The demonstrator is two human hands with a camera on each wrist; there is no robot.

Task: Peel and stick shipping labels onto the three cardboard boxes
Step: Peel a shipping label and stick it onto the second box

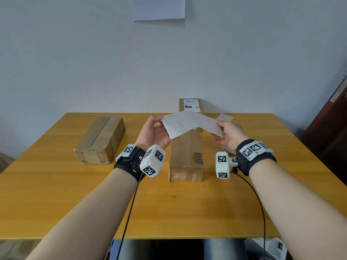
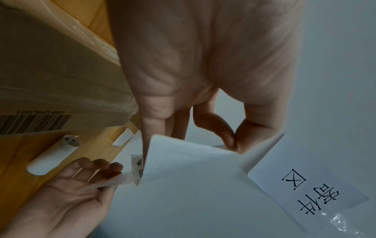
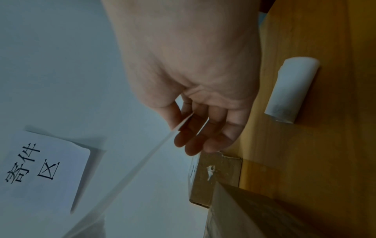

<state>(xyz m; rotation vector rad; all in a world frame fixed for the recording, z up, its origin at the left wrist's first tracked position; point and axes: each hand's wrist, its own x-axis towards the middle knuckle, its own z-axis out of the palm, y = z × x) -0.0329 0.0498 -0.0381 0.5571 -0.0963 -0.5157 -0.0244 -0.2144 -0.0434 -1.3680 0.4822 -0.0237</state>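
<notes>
Both hands hold a white shipping label sheet (image 1: 180,124) in the air above the long middle cardboard box (image 1: 185,156). Its two layers spread apart in a shallow V. My left hand (image 1: 161,122) pinches the left layer (image 2: 193,177) between thumb and forefinger. My right hand (image 1: 218,125) pinches the right layer (image 1: 206,121), seen edge-on in the right wrist view as a thin strip (image 3: 162,145). A wide taped box (image 1: 101,139) lies at the left. A third box (image 1: 191,105) behind the sheet carries a printed label.
A rolled white label (image 3: 293,90) lies on the wooden table (image 1: 56,194) by my right wrist. A loose paper piece (image 1: 224,117) sits at the back right. A paper sign (image 1: 159,8) hangs on the wall. Cables trail from both wrist cameras.
</notes>
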